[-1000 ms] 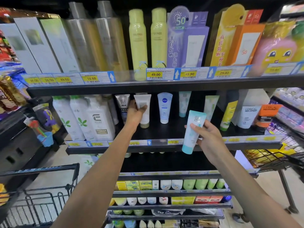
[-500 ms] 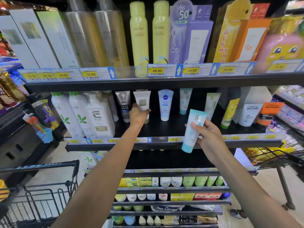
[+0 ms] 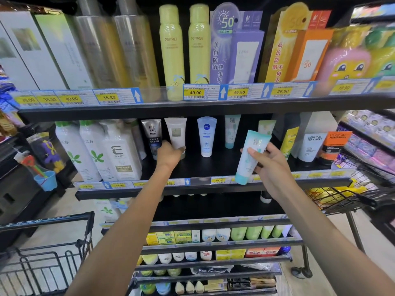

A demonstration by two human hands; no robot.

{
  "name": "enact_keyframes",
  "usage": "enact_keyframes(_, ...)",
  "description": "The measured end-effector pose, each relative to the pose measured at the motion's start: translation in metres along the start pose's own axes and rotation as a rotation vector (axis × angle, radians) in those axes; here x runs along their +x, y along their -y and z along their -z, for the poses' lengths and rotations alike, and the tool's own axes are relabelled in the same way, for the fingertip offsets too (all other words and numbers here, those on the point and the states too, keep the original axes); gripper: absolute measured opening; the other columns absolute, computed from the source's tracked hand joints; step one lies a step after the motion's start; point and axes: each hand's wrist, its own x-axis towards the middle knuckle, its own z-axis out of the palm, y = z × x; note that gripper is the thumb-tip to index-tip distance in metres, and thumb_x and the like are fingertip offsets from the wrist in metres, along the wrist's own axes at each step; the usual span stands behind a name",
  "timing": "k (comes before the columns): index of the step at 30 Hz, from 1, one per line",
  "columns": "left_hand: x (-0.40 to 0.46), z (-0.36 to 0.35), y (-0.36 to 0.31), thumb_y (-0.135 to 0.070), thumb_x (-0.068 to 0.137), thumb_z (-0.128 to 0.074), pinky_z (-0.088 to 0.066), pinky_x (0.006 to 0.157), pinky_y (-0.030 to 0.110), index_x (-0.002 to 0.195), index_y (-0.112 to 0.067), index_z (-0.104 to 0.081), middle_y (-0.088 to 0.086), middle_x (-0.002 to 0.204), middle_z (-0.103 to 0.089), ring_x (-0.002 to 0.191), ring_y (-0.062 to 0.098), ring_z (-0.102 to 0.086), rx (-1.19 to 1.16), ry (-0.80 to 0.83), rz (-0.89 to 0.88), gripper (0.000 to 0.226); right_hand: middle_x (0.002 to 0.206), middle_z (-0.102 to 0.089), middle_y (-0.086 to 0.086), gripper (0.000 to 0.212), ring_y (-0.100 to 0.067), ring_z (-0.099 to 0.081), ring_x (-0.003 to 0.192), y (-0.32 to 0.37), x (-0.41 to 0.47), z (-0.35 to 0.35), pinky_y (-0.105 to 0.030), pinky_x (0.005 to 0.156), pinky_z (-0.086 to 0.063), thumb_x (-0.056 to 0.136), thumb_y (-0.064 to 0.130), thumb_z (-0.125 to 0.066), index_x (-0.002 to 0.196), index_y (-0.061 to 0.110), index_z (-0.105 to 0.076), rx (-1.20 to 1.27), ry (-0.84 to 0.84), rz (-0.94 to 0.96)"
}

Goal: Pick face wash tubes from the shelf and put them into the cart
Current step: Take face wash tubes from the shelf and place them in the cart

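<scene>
A white tube (image 3: pixel 176 133) on the shelf (image 3: pixel 213 167) is gripped by the left hand (image 3: pixel 170 154); a teal-capped tube (image 3: pixel 251 154) is held by the right hand (image 3: pixel 270 165).

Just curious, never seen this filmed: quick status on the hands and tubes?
Left hand gripping white tube on the shelf. Right hand holding teal tube, off the shelf. Cart lower left, nothing blocking.

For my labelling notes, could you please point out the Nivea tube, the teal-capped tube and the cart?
Nivea tube (image 3: pixel 207 136), head view, middle of its white body.
Teal-capped tube (image 3: pixel 250 154), head view, body above the fingers.
Cart (image 3: pixel 85 233), head view, black corner post.
</scene>
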Motion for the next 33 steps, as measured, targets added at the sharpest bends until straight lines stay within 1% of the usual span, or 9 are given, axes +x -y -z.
enact_keyframes(3,-0.03,0.005,-0.001,-0.048,0.097,-0.06,-0.048,0.087,0.033,0.127,-0.009,-0.06,0.008,0.118,-0.066,0.11,0.028,-0.063,0.215,0.082,-0.103,0.049,0.123,-0.074,-0.007,0.03,-0.023,-0.069,0.118,0.005,0.014,0.0,-0.042,0.096,-0.057,0.098,0.005,-0.066,0.125,0.017,-0.066,0.002,0.015,0.03)
enact_keyframes(7,-0.059,0.0,-0.001,-0.073,0.091,-0.042,-0.055,0.095,0.048,0.123,-0.024,-0.066,0.004,0.113,-0.071,0.106,0.027,-0.066,0.464,0.264,-0.29,0.063,0.115,-0.076,-0.001,0.028,-0.02,-0.071,0.113,0.006,0.039,-0.005,-0.042,0.094,-0.058,0.096,0.004,-0.069,0.12,0.018,-0.067,-0.052,0.02,0.053)
enact_keyframes(10,-0.072,-0.008,-0.003,-0.078,0.091,-0.042,-0.052,0.097,0.049,0.13,-0.026,-0.064,-0.002,0.128,-0.066,0.117,0.023,-0.062,0.633,0.42,-0.399,0.069,0.118,-0.075,-0.003,0.032,-0.02,-0.071,0.113,-0.001,0.059,-0.006,-0.046,0.1,-0.057,0.094,0.004,-0.071,0.125,0.014,-0.066,-0.122,0.004,0.044)
enact_keyframes(13,-0.073,-0.013,0.002,-0.079,0.088,-0.049,-0.047,0.082,0.04,0.122,-0.03,-0.065,-0.009,0.126,-0.063,0.114,0.016,-0.06,0.769,0.486,-0.464,0.062,0.121,-0.074,-0.007,0.038,-0.024,-0.07,0.115,-0.014,0.069,-0.003,-0.049,0.104,-0.054,0.092,0.003,-0.073,0.128,0.01,-0.064,-0.214,0.023,0.002)
enact_keyframes(15,-0.071,-0.011,0.006,-0.074,0.088,-0.056,-0.045,0.08,0.037,0.122,-0.031,-0.064,-0.012,0.126,-0.062,0.113,0.014,-0.059,0.795,0.492,-0.504,0.056,0.119,-0.073,-0.004,0.037,-0.024,-0.069,0.116,-0.022,0.07,0.001,-0.048,0.105,-0.054,0.092,0.004,-0.073,0.126,0.014,-0.064,-0.286,0.048,-0.018)
enact_keyframes(19,-0.069,-0.009,0.009,-0.063,0.088,-0.065,-0.051,0.09,0.042,0.124,-0.035,-0.063,-0.015,0.127,-0.061,0.115,0.014,-0.059,0.777,0.487,-0.526,0.045,0.116,-0.072,0.001,0.039,-0.022,-0.067,0.118,-0.026,0.073,0.009,-0.04,0.1,-0.055,0.092,0.007,-0.075,0.127,0.017,-0.062,-0.381,0.033,-0.03)
enact_keyframes(22,-0.067,-0.009,0.009,-0.061,0.088,-0.067,-0.051,0.092,0.041,0.125,-0.036,-0.063,-0.015,0.128,-0.063,0.115,0.013,-0.059,0.767,0.482,-0.525,0.044,0.12,-0.068,0.001,0.049,-0.018,-0.064,0.115,-0.029,0.073,0.011,-0.03,0.089,-0.052,0.088,0.015,-0.081,0.13,0.017,-0.058,-0.551,0.03,-0.058)
enact_keyframes(26,-0.067,-0.009,0.01,-0.06,0.09,-0.067,-0.05,0.092,0.04,0.127,-0.035,-0.063,-0.014,0.13,-0.063,0.117,0.013,-0.058,0.763,0.476,-0.521,0.045,0.116,-0.066,0.002,0.058,-0.018,-0.062,0.106,-0.041,0.072,0.006,-0.034,0.086,-0.051,0.08,0.034,-0.088,0.125,0.017,-0.055,-0.83,-0.079,-0.046)
enact_keyframes(33,-0.068,-0.009,0.012,-0.062,0.088,-0.067,-0.051,0.093,0.041,0.126,-0.037,-0.063,-0.017,0.13,-0.063,0.117,0.013,-0.058,0.754,0.448,-0.513,0.046,0.127,-0.07,-0.006,0.05,-0.026,-0.064,0.12,-0.049,0.085,-0.003,-0.035,0.091,-0.053,0.08,0.026,-0.089,0.122,0.013,-0.065,-0.927,-0.119,-0.069)
